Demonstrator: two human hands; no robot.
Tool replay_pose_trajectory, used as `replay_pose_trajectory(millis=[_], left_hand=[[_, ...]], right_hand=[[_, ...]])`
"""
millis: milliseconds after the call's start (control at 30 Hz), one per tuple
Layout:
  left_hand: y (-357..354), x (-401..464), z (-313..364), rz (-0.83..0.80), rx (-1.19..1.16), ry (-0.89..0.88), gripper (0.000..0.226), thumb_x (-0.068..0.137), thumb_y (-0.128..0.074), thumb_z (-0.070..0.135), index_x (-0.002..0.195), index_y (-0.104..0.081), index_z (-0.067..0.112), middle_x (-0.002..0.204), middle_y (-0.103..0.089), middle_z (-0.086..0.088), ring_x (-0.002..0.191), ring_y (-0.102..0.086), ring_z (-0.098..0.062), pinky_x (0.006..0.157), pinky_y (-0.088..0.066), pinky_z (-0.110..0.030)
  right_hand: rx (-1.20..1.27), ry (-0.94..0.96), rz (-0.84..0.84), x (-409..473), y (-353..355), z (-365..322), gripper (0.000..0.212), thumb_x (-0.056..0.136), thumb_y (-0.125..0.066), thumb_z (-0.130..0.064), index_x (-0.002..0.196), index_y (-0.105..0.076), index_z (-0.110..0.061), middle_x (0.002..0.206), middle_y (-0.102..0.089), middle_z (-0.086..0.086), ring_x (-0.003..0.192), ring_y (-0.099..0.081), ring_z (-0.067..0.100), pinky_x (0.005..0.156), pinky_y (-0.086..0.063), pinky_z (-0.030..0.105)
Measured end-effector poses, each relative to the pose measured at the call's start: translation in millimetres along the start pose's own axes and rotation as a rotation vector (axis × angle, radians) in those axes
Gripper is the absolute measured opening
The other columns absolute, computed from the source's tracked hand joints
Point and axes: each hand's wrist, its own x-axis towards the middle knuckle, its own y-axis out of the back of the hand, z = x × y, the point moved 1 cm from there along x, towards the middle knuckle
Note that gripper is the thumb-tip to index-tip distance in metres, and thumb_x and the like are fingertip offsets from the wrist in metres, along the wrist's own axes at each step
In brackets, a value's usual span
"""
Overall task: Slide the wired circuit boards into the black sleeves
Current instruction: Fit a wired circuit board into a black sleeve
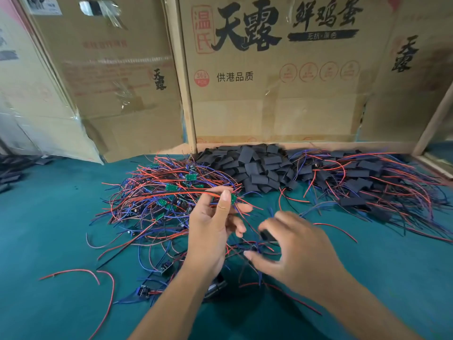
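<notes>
Left hand (212, 225): raised over the table, thumb and forefinger pinching a small green circuit board (233, 199) — its red wire trails off to the left.
Right hand (297, 246): blurred; fingers curled round what looks like a black sleeve (267, 236), just right of the left hand.
Loose boards (161, 200): a tangled heap of red and blue wires, left of centre.
Empty sleeves (259, 168): piled behind, against the cardboard box (269, 94).
Sleeved boards (362, 182): spread to the right.
Surface: green table (49, 229).

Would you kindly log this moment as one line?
left hand: pinches green circuit board | right hand: holds black sleeve | board not yet sleeved
</notes>
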Motion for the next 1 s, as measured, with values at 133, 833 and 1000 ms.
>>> replay_pose_trajectory(millis=[133, 833, 1000], left_hand=[[0.4, 0.5, 0.7, 0.031, 0.009, 0.000, 0.023, 0.092, -0.056, 0.036, 0.100, -0.055, 0.014, 0.077, -0.071, -0.016, 0.041, -0.047, -0.018, 0.042, -0.041, -0.024], [-7.6, -8.3, -26.6, -0.185, -0.064, 0.328, 0.031, 0.089, -0.064, 0.021, 0.109, -0.070, -0.002, 0.093, -0.074, -0.012, 0.053, -0.057, -0.009, 0.055, -0.050, -0.019], [-3.2, -3.3, -24.1, -0.084, -0.138, 0.285, 0.024, 0.088, -0.063, 0.021, 0.100, -0.074, 0.003, 0.094, -0.075, -0.014, 0.058, -0.061, -0.010, 0.059, -0.053, -0.020]], right_hand=[[0.107, -0.029, -0.031, -5.2, -11.7, 4.9, 0.020, 0.081, -0.060, -0.039, 0.072, -0.058, -0.021, 0.068, -0.048, -0.008, 0.066, -0.052, 0.015, 0.055, -0.044, 0.031], [0.523, -0.165, -0.038, -5.0, -14.5, 20.6, 0.010, 0.082, -0.064, -0.026, 0.075, -0.065, -0.020, 0.073, -0.059, -0.011, 0.066, -0.053, 0.013, 0.062, -0.044, 0.028], [0.600, -0.323, -0.262, -5.6, -14.4, 41.9, 0.016, 0.099, -0.047, -0.035, 0.106, -0.060, -0.028, 0.104, -0.058, -0.015, 0.100, -0.051, -0.006, 0.082, -0.035, 0.006]])
